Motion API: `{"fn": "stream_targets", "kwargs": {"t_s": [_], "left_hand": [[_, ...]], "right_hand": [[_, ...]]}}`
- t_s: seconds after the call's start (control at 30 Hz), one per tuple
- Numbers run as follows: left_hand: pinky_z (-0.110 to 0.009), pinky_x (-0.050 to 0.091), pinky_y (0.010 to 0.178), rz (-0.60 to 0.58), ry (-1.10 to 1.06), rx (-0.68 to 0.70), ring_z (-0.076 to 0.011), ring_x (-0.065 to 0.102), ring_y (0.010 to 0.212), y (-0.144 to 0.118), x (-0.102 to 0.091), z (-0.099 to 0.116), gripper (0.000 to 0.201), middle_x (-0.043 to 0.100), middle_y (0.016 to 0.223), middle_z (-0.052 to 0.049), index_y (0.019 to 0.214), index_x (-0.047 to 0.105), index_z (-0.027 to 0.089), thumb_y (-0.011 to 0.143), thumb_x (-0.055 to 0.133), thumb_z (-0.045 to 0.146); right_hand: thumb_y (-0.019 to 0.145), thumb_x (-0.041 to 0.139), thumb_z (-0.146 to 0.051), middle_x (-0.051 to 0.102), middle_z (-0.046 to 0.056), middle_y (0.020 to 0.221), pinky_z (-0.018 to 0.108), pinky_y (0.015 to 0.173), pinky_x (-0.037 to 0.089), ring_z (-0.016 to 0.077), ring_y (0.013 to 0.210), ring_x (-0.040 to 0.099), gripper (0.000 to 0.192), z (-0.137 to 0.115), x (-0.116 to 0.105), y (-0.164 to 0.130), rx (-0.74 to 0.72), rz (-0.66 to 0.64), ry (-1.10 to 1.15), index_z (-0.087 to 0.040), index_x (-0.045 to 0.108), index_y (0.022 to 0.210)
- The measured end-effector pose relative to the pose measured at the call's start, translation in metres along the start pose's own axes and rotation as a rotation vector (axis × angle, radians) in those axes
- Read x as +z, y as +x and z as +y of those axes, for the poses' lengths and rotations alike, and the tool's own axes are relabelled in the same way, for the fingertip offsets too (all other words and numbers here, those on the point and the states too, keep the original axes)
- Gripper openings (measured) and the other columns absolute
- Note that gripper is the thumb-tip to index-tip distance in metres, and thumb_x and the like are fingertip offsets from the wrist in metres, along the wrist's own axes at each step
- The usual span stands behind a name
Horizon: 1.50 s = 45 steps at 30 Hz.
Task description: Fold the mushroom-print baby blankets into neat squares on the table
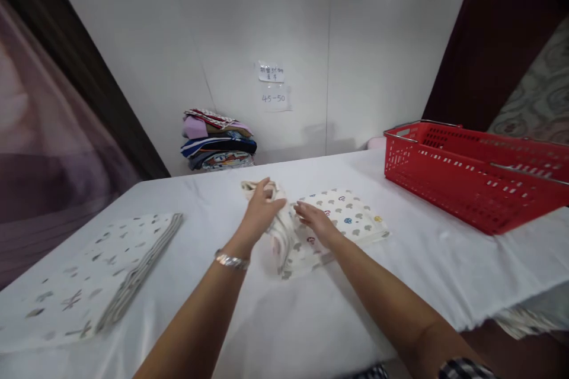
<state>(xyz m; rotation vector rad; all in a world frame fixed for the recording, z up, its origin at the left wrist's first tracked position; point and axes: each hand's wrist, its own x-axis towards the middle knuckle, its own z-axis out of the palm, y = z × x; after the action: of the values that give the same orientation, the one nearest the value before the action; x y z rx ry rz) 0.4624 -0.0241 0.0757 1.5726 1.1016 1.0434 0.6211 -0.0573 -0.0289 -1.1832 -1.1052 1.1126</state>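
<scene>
A white cloth (351, 217) printed with small grey, red, blue and yellow motifs lies on the table in front of me. Its left part is bunched up and lifted, and my left hand (263, 204) grips that raised fold between thumb and fingers. Just right of the fold, my right hand (316, 222) rests low over the cloth with its fingers stretched out. Whether its fingertips press on the fabric is hard to see. A silvery band circles my left wrist.
A folded cloth with leaf prints (95, 275) lies at the left. On the right stands a red plastic basket (448, 174) with metal handles. Folded fabrics (219, 141) are stacked beyond the table's back edge. Paper labels (274, 98) hang on the wall. White fabric covers the table (200, 296).
</scene>
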Motion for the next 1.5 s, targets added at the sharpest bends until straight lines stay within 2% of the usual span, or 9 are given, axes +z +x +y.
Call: {"fn": "stream_targets", "kwargs": {"t_s": [0.13,0.27,0.47,0.73,0.93,1.03,1.17,1.27,1.5], "left_hand": [[-0.037,0.041,0.096,-0.172,0.239,0.16,-0.026,0.055,0.11,0.016,0.089,0.015,0.078,0.055,0.125,-0.014,0.139,0.035,0.016,0.066,0.064,0.016],[-0.037,0.037,0.099,-0.359,0.305,0.182,-0.0287,0.049,0.118,0.012,0.172,-0.002,0.078,0.051,0.131,-0.016,0.14,0.033,0.015,0.067,0.061,0.013],[-0.038,0.037,0.095,-0.365,0.362,0.078,-0.0288,0.051,0.114,0.0,0.23,-0.042,0.072,0.052,0.126,-0.019,0.139,0.032,0.012,0.072,0.058,0.017],[-0.028,0.048,0.075,-0.511,-0.089,-0.201,-0.0154,0.062,0.08,0.003,0.215,-0.054,0.09,0.062,0.111,-0.012,0.147,0.002,0.015,0.075,0.056,0.021],[-0.029,0.045,0.091,-0.636,-0.306,-0.234,-0.017,0.058,0.104,-0.014,0.203,-0.049,0.097,0.044,0.138,-0.015,0.147,0.0,0.018,0.071,0.06,0.016],[-0.032,0.046,0.09,-0.601,-0.197,-0.187,-0.0192,0.058,0.104,-0.018,0.193,-0.045,0.089,0.044,0.139,-0.016,0.147,0.007,0.017,0.074,0.057,0.016],[-0.038,0.037,0.103,-0.385,0.234,0.124,-0.023,0.047,0.121,-0.018,0.161,-0.048,0.06,0.045,0.139,-0.011,0.135,0.042,0.018,0.076,0.052,0.015],[-0.041,0.026,0.111,-0.278,0.467,0.291,-0.0231,0.038,0.131,-0.016,0.132,-0.057,0.047,0.046,0.139,-0.009,0.128,0.051,0.018,0.082,0.05,0.025],[-0.049,0.014,0.114,-0.353,0.652,0.255,-0.0268,0.026,0.137,-0.016,0.116,-0.089,0.047,0.04,0.143,-0.013,0.123,0.057,0.016,0.085,0.049,0.043]], "right_hand": [[0.086,0.019,-0.069,0.061,0.009,0.119,0.038,0.09,0.046,0.023,0.103,0.061,0.07,-0.033,-0.049,-0.009,0.057,0.075,0.145,-0.024,0.04,0.134],[0.085,0.001,-0.069,0.064,0.012,0.109,0.04,0.086,0.046,0.0256,0.097,0.063,0.08,-0.031,-0.108,-0.023,0.12,0.145,0.09,-0.018,0.045,0.129],[0.088,0.01,-0.066,0.068,0.013,0.093,0.041,0.081,0.048,0.0264,0.09,0.065,0.074,0.003,-0.147,-0.03,0.256,0.127,0.195,-0.015,0.059,0.11],[0.089,0.03,-0.058,0.066,0.008,0.067,0.029,0.06,0.05,0.019,0.06,0.062,0.057,0.001,-0.157,-0.017,0.4,0.066,0.43,-0.012,0.064,0.092],[0.079,0.06,-0.04,0.066,0.004,0.069,0.033,0.057,0.052,0.0198,0.058,0.063,0.03,0.001,-0.169,-0.02,0.397,0.11,0.24,-0.017,0.061,0.099],[0.069,0.066,-0.024,0.066,0.002,0.066,0.031,0.051,0.05,0.0192,0.054,0.062,0.03,0.004,-0.169,-0.021,0.331,0.192,0.099,-0.016,0.06,0.097],[0.062,0.06,-0.016,0.066,0.003,0.061,0.028,0.052,0.049,0.0187,0.054,0.062,0.029,0.0,-0.172,-0.019,0.307,0.194,0.058,-0.014,0.063,0.091],[0.063,0.06,-0.02,0.068,0.003,0.066,0.027,0.055,0.049,0.0178,0.058,0.063,0.032,-0.01,-0.18,-0.012,0.193,0.196,0.006,-0.014,0.064,0.094],[0.057,0.057,-0.012,0.063,0.001,0.058,0.024,0.055,0.043,0.0157,0.057,0.057,0.025,-0.008,-0.197,0.008,0.246,0.361,-0.427,-0.013,0.068,0.079]]}}
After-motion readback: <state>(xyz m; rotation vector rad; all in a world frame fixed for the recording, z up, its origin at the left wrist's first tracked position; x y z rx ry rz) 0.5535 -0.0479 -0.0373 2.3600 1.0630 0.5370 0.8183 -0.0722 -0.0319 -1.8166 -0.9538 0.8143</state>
